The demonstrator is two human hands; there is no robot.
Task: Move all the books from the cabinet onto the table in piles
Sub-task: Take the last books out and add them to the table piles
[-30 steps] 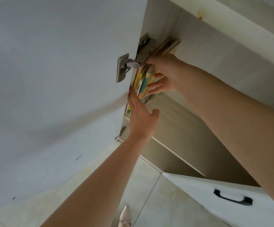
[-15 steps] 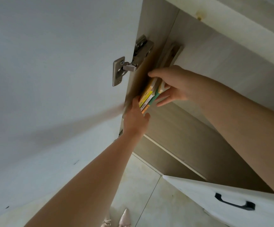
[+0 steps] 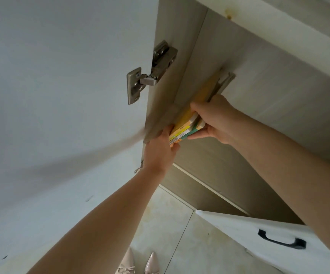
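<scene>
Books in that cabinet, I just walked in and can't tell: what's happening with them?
A person is reaching up into the open cabinet with both hands. The left hand supports a small bunch of books from the near end, while the right hand holds the same bunch from the other side. The books remain on the shelf against the side wall, next to the door hinge. No table is in view.

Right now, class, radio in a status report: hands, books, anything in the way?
Left hand grips books from below. Right hand clamps their other side. Books inside cabinet. Open door close on left.
</scene>
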